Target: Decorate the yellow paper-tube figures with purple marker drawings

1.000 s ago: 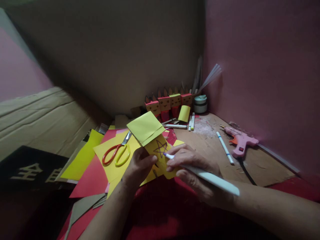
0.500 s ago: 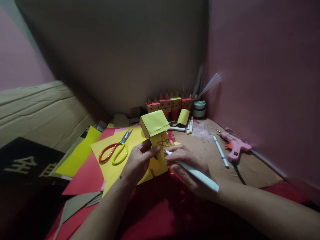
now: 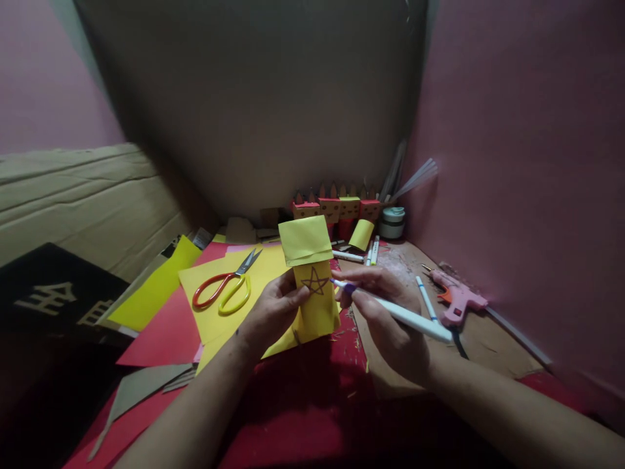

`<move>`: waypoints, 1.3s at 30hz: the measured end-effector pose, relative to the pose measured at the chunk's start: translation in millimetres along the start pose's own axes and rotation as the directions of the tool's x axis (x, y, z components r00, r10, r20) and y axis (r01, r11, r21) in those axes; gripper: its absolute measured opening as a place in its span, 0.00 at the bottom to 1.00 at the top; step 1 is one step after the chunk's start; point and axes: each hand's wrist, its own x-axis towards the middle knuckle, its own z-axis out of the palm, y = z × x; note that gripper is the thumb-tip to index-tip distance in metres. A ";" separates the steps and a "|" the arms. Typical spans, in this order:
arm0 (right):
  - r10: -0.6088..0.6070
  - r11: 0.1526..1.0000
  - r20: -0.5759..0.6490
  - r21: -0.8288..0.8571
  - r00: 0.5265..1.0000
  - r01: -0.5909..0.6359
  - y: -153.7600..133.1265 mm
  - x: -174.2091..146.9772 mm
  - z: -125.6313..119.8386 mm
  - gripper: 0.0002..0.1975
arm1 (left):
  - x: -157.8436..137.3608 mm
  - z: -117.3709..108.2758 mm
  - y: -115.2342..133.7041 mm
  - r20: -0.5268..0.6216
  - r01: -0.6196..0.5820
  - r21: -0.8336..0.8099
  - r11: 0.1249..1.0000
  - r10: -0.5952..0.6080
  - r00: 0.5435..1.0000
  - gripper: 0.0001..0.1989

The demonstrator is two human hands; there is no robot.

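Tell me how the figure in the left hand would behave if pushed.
The figure is probably light, since its covering looks papery. It might tip if stood up, as its boxy head overhangs its body.

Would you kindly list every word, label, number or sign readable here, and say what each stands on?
"全": on the black panel; the character beside it is partly hidden, unclear.
Hand-drawn star, no lettering: on the yellow paper figure.
Pale label: too blurred to read.
Yellow-ended marker: any print too small to read.
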 end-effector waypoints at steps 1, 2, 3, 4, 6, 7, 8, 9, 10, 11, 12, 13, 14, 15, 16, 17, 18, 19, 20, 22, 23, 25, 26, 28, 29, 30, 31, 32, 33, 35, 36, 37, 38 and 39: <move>0.024 0.999 -0.024 0.046 0.999 -0.023 1.2 -0.2 1.2 0.11 | -0.3 0.1 -0.3 0.003 -0.001 -0.011 1.000 0.001 1.000 0.20; 0.042 0.996 -0.036 0.077 0.998 -0.039 2.0 -0.5 2.3 0.10 | -0.6 0.3 -0.4 0.010 0.002 -0.020 1.000 -0.002 1.000 0.20; 0.052 0.995 -0.049 0.091 0.997 -0.047 2.3 -0.9 3.3 0.09 | -0.9 0.6 -0.3 0.014 0.009 -0.028 1.000 -0.008 1.000 0.20; 0.060 0.994 -0.052 0.092 0.997 -0.055 1.8 -1.1 3.9 0.08 | -1.1 1.0 -0.1 0.016 0.012 -0.035 0.999 -0.012 1.000 0.20; 0.067 0.995 -0.046 0.071 0.997 -0.063 -0.7 -1.6 4.4 0.07 | -1.4 1.5 0.1 0.024 0.017 -0.041 0.999 -0.016 1.000 0.20; 0.066 0.996 -0.041 0.060 0.997 -0.063 -2.4 -1.9 4.2 0.06 | -1.4 1.6 0.1 0.031 0.017 -0.041 0.999 -0.016 0.999 0.20; 0.058 0.997 -0.036 0.049 0.998 -0.057 -3.9 -2.3 3.9 0.06 | -1.3 1.6 0.0 0.044 0.016 -0.039 0.999 -0.014 0.999 0.19; 0.047 0.998 -0.028 0.036 0.998 -0.046 -5.2 -2.9 3.5 0.06 | -1.1 1.6 -0.1 0.059 0.012 -0.035 0.999 -0.010 0.998 0.20; 0.036 0.999 -0.022 0.016 0.999 -0.036 -5.9 -3.6 3.0 0.06 | -0.9 1.4 -0.3 0.074 0.009 -0.031 0.999 -0.007 0.997 0.20; 0.024 1.000 -0.021 -0.013 0.999 -0.024 -6.2 -4.4 2.7 0.06 | -0.7 1.2 -0.5 0.086 0.008 -0.029 1.000 -0.006 0.996 0.19; 0.011 0.999 -0.024 -0.047 1.000 -0.012 -5.9 -5.2 2.5 0.06 | -0.5 0.9 -0.7 0.095 0.008 -0.028 1.000 -0.005 0.996 0.19; 0.000 0.997 -0.032 -0.082 1.000 -0.003 -5.1 -5.9 2.5 0.06 | -0.2 0.4 -1.0 0.100 0.010 -0.029 1.000 -0.007 0.995 0.19; -0.012 0.994 -0.042 -0.113 0.999 0.007 -4.1 -6.5 2.7 0.06 | 0.0 -0.3 -1.5 0.101 0.011 -0.029 1.000 -0.008 0.995 0.18; -0.029 0.991 -0.052 -0.134 0.998 0.022 -3.1 -6.8 3.0 0.06 | 0.3 -1.1 -2.0 0.099 0.012 -0.030 0.999 -0.009 0.995 0.18; -0.050 0.988 -0.058 -0.146 0.997 0.041 -2.1 -6.9 3.5 0.05 | 0.5 -2.1 -2.6 0.097 0.010 -0.029 1.000 -0.007 0.995 0.18; -0.067 0.987 -0.057 -0.151 0.996 0.058 -1.3 -6.8 4.1 0.06 | 0.7 -3.2 -3.3 0.095 0.004 -0.027 1.000 -0.002 0.996 0.19; -0.082 0.986 -0.053 -0.152 0.995 0.073 -0.8 -6.6 4.7 0.06 | 0.9 -4.2 -3.9 0.093 0.002 -0.024 1.000 0.001 0.996 0.19; -0.093 0.985 -0.050 -0.150 0.994 0.084 -0.5 -6.3 5.4 0.06 | 0.8 -5.0 -4.4 0.095 0.000 -0.022 1.000 0.002 0.995 0.19; -0.098 0.985 -0.048 -0.144 0.994 0.090 -0.5 -6.1 6.1 0.07 | 0.7 -5.5 -4.6 0.100 -0.001 -0.020 1.000 0.003 0.995 0.19; -0.098 0.987 -0.042 -0.135 0.994 0.091 -0.9 -5.8 7.4 0.08 | -0.1 -5.6 -4.2 0.117 -0.003 -0.013 1.000 0.004 0.993 0.18; -0.102 0.986 -0.044 -0.136 0.994 0.095 -1.0 -5.8 7.9 0.08 | -0.6 -5.1 -3.6 0.125 -0.007 -0.007 1.000 0.007 0.992 0.18; -0.116 0.982 -0.049 -0.157 0.992 0.107 -1.0 -6.1 8.9 0.07 | -1.7 -3.7 -2.2 0.137 -0.020 0.004 1.000 0.019 0.990 0.17; -0.127 0.978 -0.055 -0.172 0.990 0.116 -0.8 -6.4 9.2 0.07 | -2.0 -2.9 -1.6 0.140 -0.022 0.011 1.000 0.020 0.990 0.17; -0.141 0.973 -0.061 -0.191 0.988 0.127 -0.1 -7.0 9.7 0.07 | -2.4 -1.9 -0.9 0.140 -0.023 0.018 1.000 0.020 0.990 0.18; -0.144 0.973 -0.057 -0.191 0.988 0.131 0.3 -7.4 9.9 0.07 | -2.4 -1.7 -0.8 0.139 -0.022 0.021 1.000 0.019 0.990 0.17; -0.141 0.974 -0.052 -0.187 0.989 0.130 0.6 -7.7 10.0 0.07 | -2.4 -1.7 -0.9 0.135 -0.023 0.022 0.999 0.020 0.991 0.17; -0.136 0.976 -0.048 -0.181 0.990 0.125 0.9 -8.0 10.0 0.07 | -2.3 -1.8 -1.1 0.131 -0.025 0.022 0.999 0.022 0.991 0.17; -0.128 0.977 -0.045 -0.178 0.991 0.118 1.1 -8.3 10.0 0.07 | -2.3 -2.0 -1.4 0.129 -0.025 0.022 0.999 0.022 0.991 0.17; -0.123 0.977 -0.045 -0.183 0.991 0.113 1.2 -8.5 9.8 0.07 | -2.3 -2.1 -1.5 0.128 -0.026 0.021 0.999 0.023 0.992 0.17; -0.119 0.974 -0.049 -0.201 0.992 0.107 0.7 -8.5 9.4 0.07 | -2.5 -2.5 -1.7 0.131 -0.025 0.022 0.999 0.022 0.991 0.17; -0.120 0.972 -0.048 -0.208 0.992 0.107 0.2 -8.3 9.2 0.07 | -2.7 -2.7 -1.7 0.131 -0.023 0.023 0.999 0.020 0.991 0.18; -0.121 0.971 -0.043 -0.210 0.992 0.109 -0.3 -7.8 9.0 0.07 | -2.8 -2.9 -1.7 0.129 -0.018 0.028 0.999 0.014 0.991 0.18; -0.121 0.972 -0.037 -0.206 0.992 0.111 -0.9 -7.3 8.9 0.07 | -2.9 -3.1 -1.7 0.123 -0.014 0.035 0.999 0.009 0.992 0.18; -0.119 0.974 -0.031 -0.196 0.992 0.111 -1.5 -6.7 8.8 0.08 | -3.0 -3.3 -1.9 0.115 -0.009 0.043 0.999 0.004 0.993 0.19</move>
